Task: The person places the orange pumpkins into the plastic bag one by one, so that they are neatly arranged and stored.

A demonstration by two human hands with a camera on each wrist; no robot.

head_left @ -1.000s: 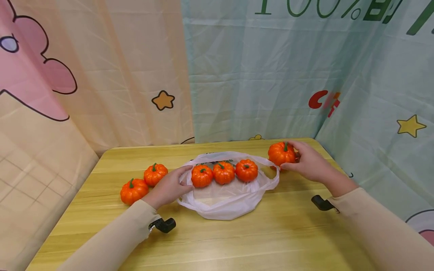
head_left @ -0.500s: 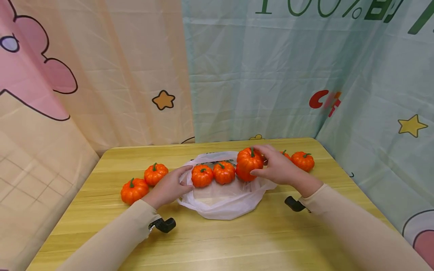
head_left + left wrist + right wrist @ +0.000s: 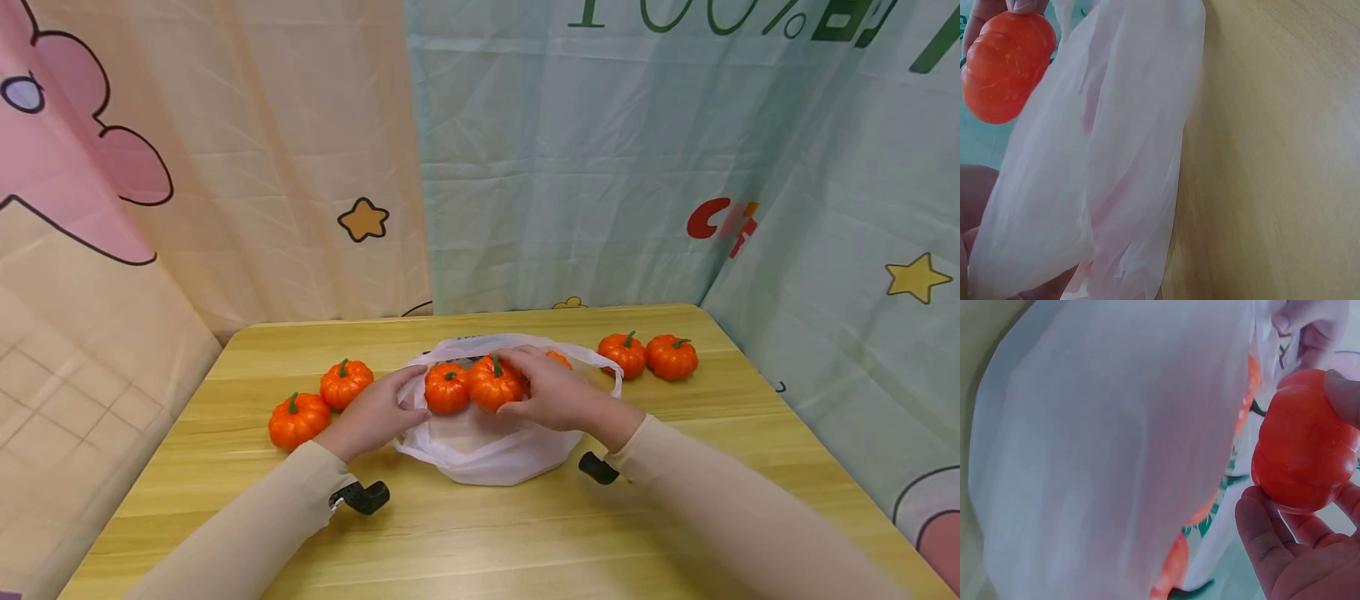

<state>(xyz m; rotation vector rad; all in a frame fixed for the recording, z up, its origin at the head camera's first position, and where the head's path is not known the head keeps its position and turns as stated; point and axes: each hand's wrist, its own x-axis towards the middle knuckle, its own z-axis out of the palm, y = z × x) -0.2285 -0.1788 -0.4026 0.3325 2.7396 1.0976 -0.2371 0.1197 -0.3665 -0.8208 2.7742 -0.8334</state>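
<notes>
A small orange pumpkin with a green stem (image 3: 493,385) is in my right hand (image 3: 562,392), held over the mouth of a white plastic bag (image 3: 487,467). In the right wrist view, thumb and fingers grip this pumpkin (image 3: 1304,450) clear of those beneath it. My left hand (image 3: 375,417) pinches the bag's left rim, thumb inside and fingers outside. Inside the bag, one pumpkin (image 3: 446,388) shows at the left and part of another (image 3: 558,359) shows behind my right hand. The held pumpkin covers whatever lies directly below it.
Two pumpkins (image 3: 298,422) lie on the wooden table (image 3: 480,542) left of the bag, beside my left wrist. Two more (image 3: 671,358) sit at the right, near the back edge. A patterned curtain (image 3: 525,167) hangs behind the table.
My right hand has carried the pumpkin left, from the table's right side over the bag to above its middle. The left hand stays at the bag's rim.
</notes>
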